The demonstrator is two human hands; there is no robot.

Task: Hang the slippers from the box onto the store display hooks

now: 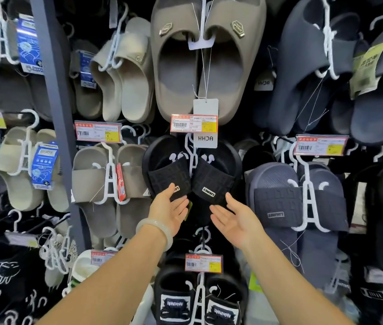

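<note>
Black slippers (191, 178), "HHJA" tag (205, 138) above

Black slippers (191, 177) with embossed square pattern and small black-and-white labels on a white hanger (192, 156), taupe pair (207, 59) above, slate-blue embossed pair (303, 207) alongside, beige pair (106, 181) opposite, red-bordered price tags (194, 123) with yellow patches, pale jade-white bangle (157, 228).
</note>
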